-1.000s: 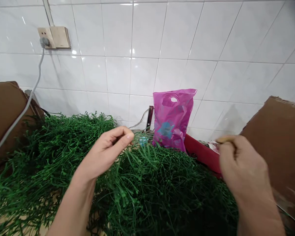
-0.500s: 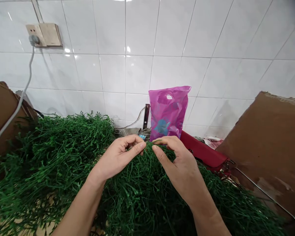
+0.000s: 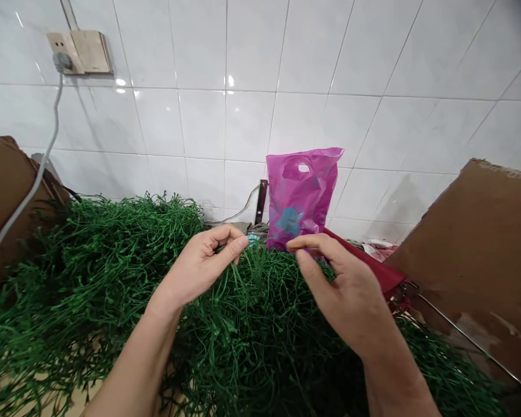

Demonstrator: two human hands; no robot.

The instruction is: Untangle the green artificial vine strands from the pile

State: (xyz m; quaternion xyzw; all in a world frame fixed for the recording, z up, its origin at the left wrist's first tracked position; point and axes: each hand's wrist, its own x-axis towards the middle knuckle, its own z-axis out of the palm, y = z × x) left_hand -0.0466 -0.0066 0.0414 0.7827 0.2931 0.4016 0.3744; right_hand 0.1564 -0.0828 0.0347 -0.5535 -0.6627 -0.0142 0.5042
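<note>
My left hand (image 3: 195, 267) pinches a thin green plastic-looking sprig (image 3: 235, 278) between thumb and forefinger, its strands hanging below the fingertips. To the right, my right hand (image 3: 345, 292) is held apart, with a gap between thumb and forefinger and nothing visible in it. Both hands are over a thick heap of green artificial-looking greenery (image 3: 260, 341) with fine, tangled stems. Another mass of the same greenery (image 3: 125, 249) spreads out on the left. Where the held sprig ends among the other stems I cannot tell.
Behind the heap a purple plastic bag (image 3: 301, 194) stands near the white tiled wall (image 3: 200, 121). A red bag (image 3: 382, 272) lies to its right. Brown cardboard (image 3: 481, 249) rises at the right, beside a thin metal rod (image 3: 469, 339). A cardboard box (image 3: 13, 202) and a cable (image 3: 47, 147) are at the left.
My hands have parted: the right has moved right and its fingers have opened, letting go of the greenery. The left has shifted slightly left, still pinching the sprig.
</note>
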